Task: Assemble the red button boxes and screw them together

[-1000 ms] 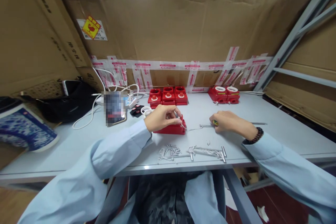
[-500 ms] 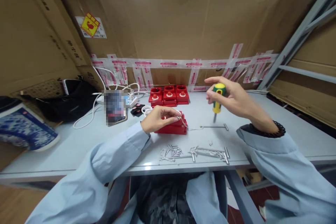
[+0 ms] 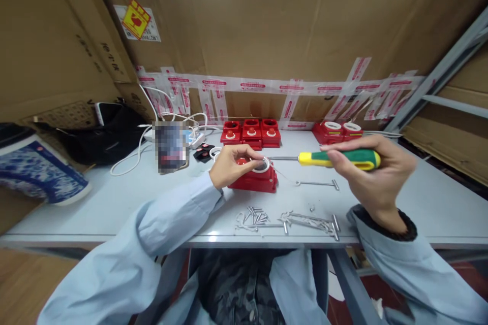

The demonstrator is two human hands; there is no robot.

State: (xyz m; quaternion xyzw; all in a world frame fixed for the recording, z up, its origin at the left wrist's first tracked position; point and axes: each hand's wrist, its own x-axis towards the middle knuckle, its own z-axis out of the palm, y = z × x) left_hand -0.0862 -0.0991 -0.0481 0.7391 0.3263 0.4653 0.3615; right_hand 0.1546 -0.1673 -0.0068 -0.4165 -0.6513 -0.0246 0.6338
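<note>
My left hand [image 3: 232,165] rests closed on top of a red plastic box [image 3: 254,181] in the middle of the grey table [image 3: 114,203], fingertips pinching a white ring [image 3: 261,166] on the box. My right hand [image 3: 375,175] grips a green and yellow screwdriver [image 3: 337,159] held level above the table. Its metal shaft points left toward the white ring.
Several screws [image 3: 253,216] and metal pins [image 3: 308,221] lie near the front edge. One T-shaped pin [image 3: 318,183] lies right of the box. More red boxes [image 3: 251,133] and a second group of red boxes [image 3: 337,131] stand at the back. Cables, a black bag [image 3: 107,137] and cardboard walls surround the table.
My right hand picked the screwdriver up from the table, raised it, then turned it level so the tip points at the box. My left hand stayed on the red box.
</note>
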